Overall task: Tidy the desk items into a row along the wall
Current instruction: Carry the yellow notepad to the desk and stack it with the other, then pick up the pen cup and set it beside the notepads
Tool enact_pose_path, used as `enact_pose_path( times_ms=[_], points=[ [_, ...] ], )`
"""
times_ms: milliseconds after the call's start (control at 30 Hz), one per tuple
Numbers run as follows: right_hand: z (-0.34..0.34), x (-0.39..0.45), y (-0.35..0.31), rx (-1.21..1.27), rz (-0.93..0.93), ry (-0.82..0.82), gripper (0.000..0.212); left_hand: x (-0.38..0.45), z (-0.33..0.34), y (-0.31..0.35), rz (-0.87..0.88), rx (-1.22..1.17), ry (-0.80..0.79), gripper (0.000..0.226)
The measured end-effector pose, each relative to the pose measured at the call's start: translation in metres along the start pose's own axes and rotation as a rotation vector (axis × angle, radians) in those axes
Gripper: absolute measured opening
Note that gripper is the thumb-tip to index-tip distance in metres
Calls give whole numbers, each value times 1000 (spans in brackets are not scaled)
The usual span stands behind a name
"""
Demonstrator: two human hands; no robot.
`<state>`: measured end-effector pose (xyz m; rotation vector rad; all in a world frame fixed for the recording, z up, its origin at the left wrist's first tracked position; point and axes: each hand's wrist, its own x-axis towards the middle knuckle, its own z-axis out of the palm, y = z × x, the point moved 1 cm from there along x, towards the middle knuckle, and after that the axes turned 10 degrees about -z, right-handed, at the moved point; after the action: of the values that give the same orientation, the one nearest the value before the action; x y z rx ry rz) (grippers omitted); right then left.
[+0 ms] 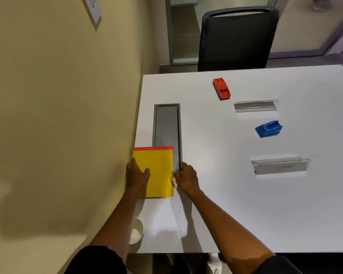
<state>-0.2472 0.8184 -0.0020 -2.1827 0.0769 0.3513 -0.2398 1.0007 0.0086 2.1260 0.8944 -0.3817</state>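
Left hand [137, 176] grip flat on yellow notepad [158, 173], right hand [186, 177] grip pinching its edge

White desk [216, 194] with yellow pad [158, 171], staplers, nameplate holders, cup.

The notepad [156, 171] lies against the wall [67, 115], partly over the desk [226, 194] hatch [167, 125].
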Motion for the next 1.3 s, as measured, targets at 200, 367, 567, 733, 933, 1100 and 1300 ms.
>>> enact_pose_path(
  times_ms=[200,367,567,733,933,1100,1300],
  points=[
    [-70,-20,4,-417,-183,71,74,-58,20,16,235,273,86,75],
    [-135,-48,20,-656,-223,109,84,-120,49,42,373,438,127,83],
    [-205,-93,40,-761,-177,204,89,-192,86,85,518,469,146,81],
    [-248,-135,58,-758,-106,311,103,-244,114,114,662,506,71,83],
    [-295,-194,74,-759,29,420,97,-292,133,137,824,558,12,89],
    [-323,-248,95,-754,150,507,90,-332,161,141,943,599,-77,89],
    [-352,-313,126,-703,278,596,89,-391,202,138,1062,610,-175,85]
  ],
)
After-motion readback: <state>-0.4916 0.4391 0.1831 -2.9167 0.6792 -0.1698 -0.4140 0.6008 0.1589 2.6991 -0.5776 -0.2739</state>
